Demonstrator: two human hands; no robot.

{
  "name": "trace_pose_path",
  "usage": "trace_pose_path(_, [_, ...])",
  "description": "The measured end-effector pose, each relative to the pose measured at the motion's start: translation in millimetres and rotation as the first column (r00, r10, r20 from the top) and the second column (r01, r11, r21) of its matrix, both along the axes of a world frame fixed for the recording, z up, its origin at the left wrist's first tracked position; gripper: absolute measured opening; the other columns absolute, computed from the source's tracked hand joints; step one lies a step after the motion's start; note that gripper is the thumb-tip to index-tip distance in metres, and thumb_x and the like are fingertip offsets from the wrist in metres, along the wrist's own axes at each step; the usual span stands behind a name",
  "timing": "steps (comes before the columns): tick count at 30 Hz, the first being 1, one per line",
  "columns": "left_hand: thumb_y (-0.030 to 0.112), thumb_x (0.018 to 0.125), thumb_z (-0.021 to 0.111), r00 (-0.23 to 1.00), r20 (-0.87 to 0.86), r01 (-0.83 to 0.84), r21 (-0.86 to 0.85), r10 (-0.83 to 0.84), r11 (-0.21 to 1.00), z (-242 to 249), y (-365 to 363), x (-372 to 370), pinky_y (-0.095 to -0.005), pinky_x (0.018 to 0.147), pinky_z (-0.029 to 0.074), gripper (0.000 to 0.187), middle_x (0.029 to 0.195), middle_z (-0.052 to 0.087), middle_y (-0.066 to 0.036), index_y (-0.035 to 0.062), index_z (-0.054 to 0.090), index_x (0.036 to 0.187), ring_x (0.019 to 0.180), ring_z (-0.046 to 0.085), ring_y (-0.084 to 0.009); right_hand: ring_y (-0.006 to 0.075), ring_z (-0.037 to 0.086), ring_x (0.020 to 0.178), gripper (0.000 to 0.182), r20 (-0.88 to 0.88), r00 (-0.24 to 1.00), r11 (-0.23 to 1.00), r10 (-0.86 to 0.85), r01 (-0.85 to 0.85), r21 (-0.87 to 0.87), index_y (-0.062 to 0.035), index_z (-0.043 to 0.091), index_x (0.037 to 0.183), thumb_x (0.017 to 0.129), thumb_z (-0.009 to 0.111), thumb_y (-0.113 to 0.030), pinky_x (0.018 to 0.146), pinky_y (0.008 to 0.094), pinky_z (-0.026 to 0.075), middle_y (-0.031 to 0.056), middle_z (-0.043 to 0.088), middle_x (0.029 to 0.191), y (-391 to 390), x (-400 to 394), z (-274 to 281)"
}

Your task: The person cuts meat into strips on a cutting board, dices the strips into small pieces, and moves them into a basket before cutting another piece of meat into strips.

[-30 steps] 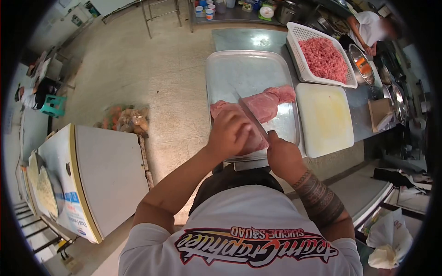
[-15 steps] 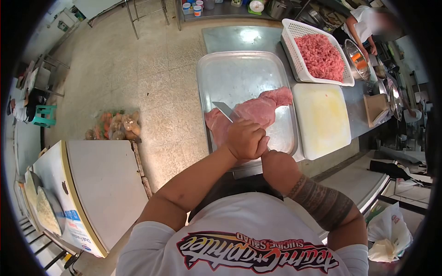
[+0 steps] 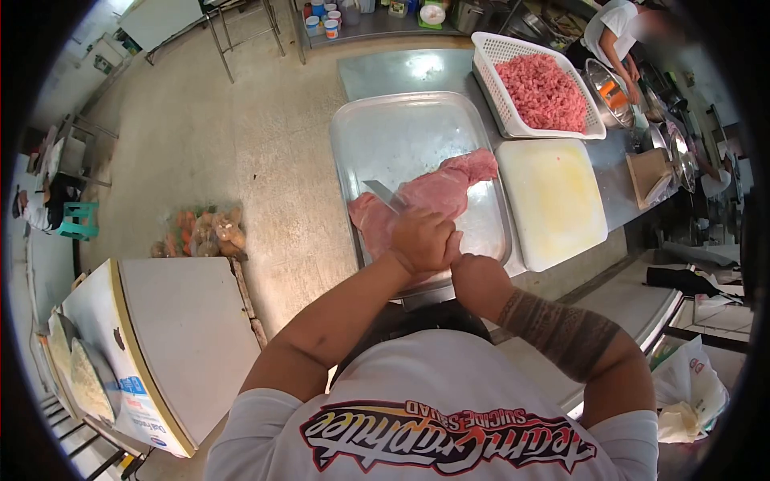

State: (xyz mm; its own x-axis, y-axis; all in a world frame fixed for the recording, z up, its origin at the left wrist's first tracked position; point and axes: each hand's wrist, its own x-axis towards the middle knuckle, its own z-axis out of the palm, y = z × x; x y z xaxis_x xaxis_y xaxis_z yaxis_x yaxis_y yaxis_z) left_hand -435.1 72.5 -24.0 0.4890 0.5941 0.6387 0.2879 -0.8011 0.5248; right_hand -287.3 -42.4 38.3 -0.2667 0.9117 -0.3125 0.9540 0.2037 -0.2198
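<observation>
A large piece of raw pink meat (image 3: pixel 437 192) lies across a shallow metal tray (image 3: pixel 401 120). Over its left part extends the wide blade of a knife (image 3: pixel 383 194), its squared tip pointing up and left. My left hand (image 3: pixel 423 239) is closed around the knife just behind the visible blade, knuckles up, and hides part of the meat. My right hand (image 3: pixel 483 284) makes a fist close behind it, in line with the knife. The handle is hidden inside the hands.
Right of the tray lies a stained white cutting board (image 3: pixel 553 204). Behind it, a white perforated basket (image 3: pixel 485 68) holds ground meat (image 3: pixel 545 92). Another person (image 3: pixel 613 36) stands by metal bowls (image 3: pixel 609 92) at the far right. A white freezer (image 3: pixel 184 337) and bagged vegetables (image 3: pixel 204 228) are at left.
The view has shifted slightly, so the tray and basket appear a little further left. Both hands keep their hold at the knife, and slightly less blade shows above the left hand.
</observation>
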Motion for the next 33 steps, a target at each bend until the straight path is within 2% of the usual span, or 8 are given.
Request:
trace_pose_path(6, [0.032,0.097,0.062,0.983,-0.182,-0.037,-0.152,0.009,0.988,28.2,29.2,17.3,-0.0486,0.066,0.057,0.038,0.071,0.073,-0.014,0.0082,0.073,0.069,0.066,0.071,-0.0348,0.0472,0.070,0.096,0.034,-0.187,0.982,0.979,0.000,-0.038,-0.198,0.0090,0.057,0.119,0.089,0.061,-0.007,0.086,0.0552,0.055,0.0307,0.072,0.098,55.4,37.7,17.4])
trace_pose_path(11, [0.043,0.106,0.048,0.867,-0.498,-0.129,-0.256,-0.016,0.958,25.1,72.1,61.2,-0.0549,0.074,0.059,0.050,0.085,0.077,-0.019,0.0105,0.079,0.084,0.079,0.074,-0.0405,0.0217,0.065,0.055,0.051,-0.237,0.930,0.822,-0.281,0.106,-0.559,0.0020,0.058,0.142,0.092,0.058,-0.008,0.053,0.0385,0.054,0.0147,0.070,0.076,117.2,66.6,68.2])
trace_pose_path(17, [0.033,0.107,0.064,1.000,0.026,0.013,-0.550,0.002,0.835,23.3,79.6,48.9,-0.0385,0.080,0.057,0.031,0.090,0.076,-0.012,0.0053,0.074,0.099,0.080,0.071,-0.0279,0.0304,0.070,0.068,0.043,-0.374,0.894,0.899,-0.248,0.068,-0.433,-0.0009,0.064,0.133,0.092,0.061,-0.012,0.064,0.0444,0.057,0.0168,0.073,0.084,100.7,89.0,53.3])
trace_pose_path(18, [0.025,0.106,0.067,0.973,0.199,0.004,-0.524,0.118,0.852,19.4,88.6,39.1,-0.0351,0.080,0.055,0.022,0.091,0.074,-0.008,0.0054,0.072,0.100,0.081,0.068,-0.0225,0.0434,0.072,0.081,0.028,-0.410,0.911,0.995,0.053,-0.084,-0.057,-0.0006,0.067,0.117,0.093,0.064,-0.015,0.074,0.0517,0.056,0.0220,0.074,0.092,86.0,106.8,20.7])
trace_pose_path(20, [0.012,0.106,0.068,0.881,0.347,-0.151,-0.439,0.322,0.886,20.0,105.7,5.6,-0.0306,0.081,0.053,0.007,0.098,0.069,-0.002,0.0053,0.069,0.106,0.090,0.064,-0.0130,0.0513,0.067,0.086,0.020,-0.277,0.958,0.997,-0.071,0.064,-0.035,-0.0023,0.062,0.107,0.096,0.064,-0.019,0.077,0.0584,0.053,0.0260,0.071,0.090,41.2,109.4,40.3])
trace_pose_path(24, [0.022,0.092,0.082,0.932,-0.083,-0.356,-0.386,0.352,0.851,21.4,112.6,-41.0,-0.0392,0.096,0.054,0.033,0.117,0.073,-0.015,0.0046,0.071,0.119,0.109,0.069,-0.0281,0.0496,0.068,0.083,0.021,-0.429,0.808,0.906,-0.404,0.417,-0.068,0.0010,0.062,0.114,0.096,0.066,-0.010,0.070,0.0534,0.053,0.0258,0.070,0.086,-58.5,132.0,50.2])
trace_pose_path(28, [0.044,0.073,0.094,0.847,-0.517,-0.262,-0.210,0.121,0.942,12.3,56.2,18.9,-0.0570,0.118,0.042,0.106,0.156,0.048,-0.027,0.0127,0.042,0.160,0.143,0.049,-0.0457,0.0464,0.070,0.077,0.022,-0.486,0.572,0.719,-0.661,0.669,-0.189,0.0033,0.064,0.115,0.096,0.068,-0.006,0.066,0.0464,0.054,0.0261,0.072,0.086,-122.2,162.1,17.7])
trace_pose_path(33, [0.040,0.070,0.093,0.588,-0.808,-0.418,-0.267,0.034,0.869,17.5,47.4,79.7,-0.0706,0.113,0.040,0.118,0.156,0.043,-0.028,0.0260,0.029,0.168,0.138,0.050,-0.0550,0.0402,0.074,0.074,0.019,-0.531,0.470,0.631,-0.705,0.758,-0.166,0.0048,0.063,0.113,0.097,0.067,-0.004,0.065,0.0437,0.056,0.0247,0.073,0.084,-149.4,194.0,8.2])
